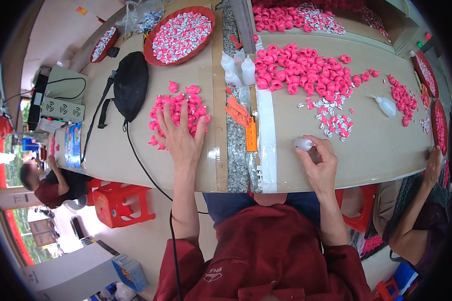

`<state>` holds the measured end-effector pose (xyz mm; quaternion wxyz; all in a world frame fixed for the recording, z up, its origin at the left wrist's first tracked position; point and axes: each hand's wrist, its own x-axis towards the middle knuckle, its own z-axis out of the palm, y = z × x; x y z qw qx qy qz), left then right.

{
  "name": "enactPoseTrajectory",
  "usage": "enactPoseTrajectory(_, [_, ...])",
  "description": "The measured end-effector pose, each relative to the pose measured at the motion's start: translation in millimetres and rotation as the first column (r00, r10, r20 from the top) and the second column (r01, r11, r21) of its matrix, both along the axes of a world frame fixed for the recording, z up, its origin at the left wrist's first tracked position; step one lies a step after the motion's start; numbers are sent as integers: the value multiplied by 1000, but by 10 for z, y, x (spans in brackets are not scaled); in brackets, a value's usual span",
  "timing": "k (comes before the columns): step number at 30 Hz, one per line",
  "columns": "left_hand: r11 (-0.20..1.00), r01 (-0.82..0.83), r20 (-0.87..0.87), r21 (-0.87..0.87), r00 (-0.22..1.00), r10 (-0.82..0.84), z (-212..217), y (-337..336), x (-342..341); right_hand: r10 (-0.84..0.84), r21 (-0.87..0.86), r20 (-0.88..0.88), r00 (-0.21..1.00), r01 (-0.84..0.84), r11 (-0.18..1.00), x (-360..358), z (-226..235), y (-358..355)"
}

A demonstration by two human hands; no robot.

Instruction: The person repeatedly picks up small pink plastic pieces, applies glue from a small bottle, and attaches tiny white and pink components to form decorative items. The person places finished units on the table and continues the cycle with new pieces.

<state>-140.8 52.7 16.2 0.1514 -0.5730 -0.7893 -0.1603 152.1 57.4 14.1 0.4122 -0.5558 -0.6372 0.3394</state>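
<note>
My left hand lies with fingers spread over a heap of small pink moulded pieces on the left part of the table. Some of these pieces show white bits; the palm hides part of the heap. In my right hand is a small white squeeze bottle, gripped between thumb and fingers just above the tabletop. Beyond it lie loose pink-and-white flat pieces and a large pile of hollow pink pieces.
Two white bottles stand near an orange cloth at the table joint. A red tray of pink-and-white pieces sits far left, near a black pouch with a cable. Another squeeze bottle lies right, near a co-worker's hand.
</note>
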Motion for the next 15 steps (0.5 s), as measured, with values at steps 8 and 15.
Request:
enactPoseTrajectory(8, [991,-136,-95,-4,986,135,-59,310,-377,21,25,-35,999,-20,999,14,-12,1])
enactPoseTrajectory(15, [973,115,-97,199,991,-97,228,406,130,34,127,-41,999,-28,992,64,-80,27])
